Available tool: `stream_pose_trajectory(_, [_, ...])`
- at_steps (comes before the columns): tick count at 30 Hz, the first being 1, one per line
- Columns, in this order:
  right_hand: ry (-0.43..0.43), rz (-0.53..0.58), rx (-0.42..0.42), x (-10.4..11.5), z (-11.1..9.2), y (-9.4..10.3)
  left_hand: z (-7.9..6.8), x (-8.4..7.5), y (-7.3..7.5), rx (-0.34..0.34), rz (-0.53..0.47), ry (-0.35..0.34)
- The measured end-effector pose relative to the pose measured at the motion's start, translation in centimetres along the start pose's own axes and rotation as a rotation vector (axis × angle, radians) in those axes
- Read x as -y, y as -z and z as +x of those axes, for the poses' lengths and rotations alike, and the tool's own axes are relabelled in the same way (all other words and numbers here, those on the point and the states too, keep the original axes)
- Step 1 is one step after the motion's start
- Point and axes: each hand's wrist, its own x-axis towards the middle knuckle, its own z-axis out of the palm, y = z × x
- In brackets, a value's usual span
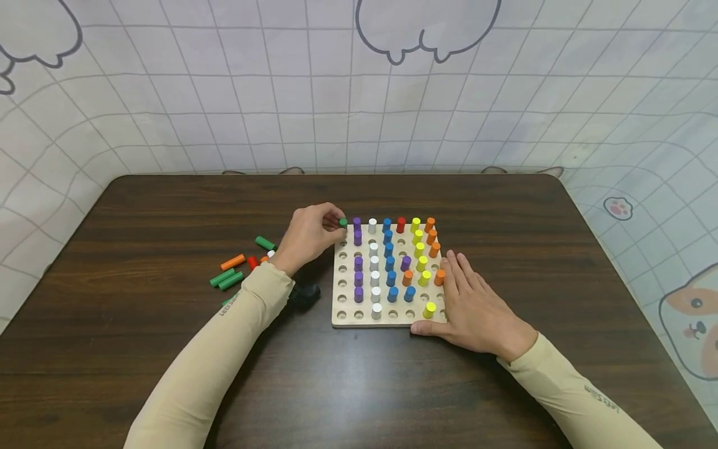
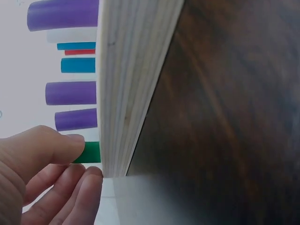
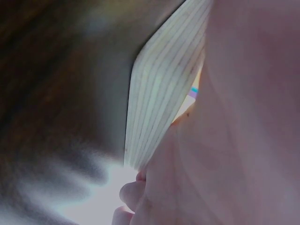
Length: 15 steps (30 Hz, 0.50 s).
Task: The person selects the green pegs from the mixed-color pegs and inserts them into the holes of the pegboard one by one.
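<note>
A wooden pegboard (image 1: 348, 321) lies in the middle of the table, with rows of purple, white, blue, red, yellow and orange pegs standing in its holes. At its far left corner my left hand (image 1: 311, 236) pinches a green peg (image 2: 89, 152) between thumb and fingers. The peg's lower end meets the board's top face in the left wrist view. Along the right side my right hand (image 1: 477, 305) lies with straight fingers against the board's edge, its thumb over the near right corner. In the right wrist view the palm covers most of the board's top.
Left of the board lie loose pegs: several green pegs (image 1: 222, 277), an orange peg (image 1: 232, 262), a red peg (image 1: 253, 262) and a white one, partly behind the left forearm. A black object (image 1: 305, 297) sits by the left wrist. A tiled-pattern curtain (image 1: 325, 93) hangs behind the table.
</note>
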Motion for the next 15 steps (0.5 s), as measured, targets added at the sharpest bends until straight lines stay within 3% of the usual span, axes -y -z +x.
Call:
stream_pose_trajectory(7, [0.006,0.01,0.009,0.3,0.0,0.1,-0.6,0.3,1.8,0.011,0.016,-0.001])
stream_pose_trajectory(15, [-0.002,0.01,0.018,0.5,-0.1,0.5,-1.7,1.1,5.3,-0.02,0.058,-0.016])
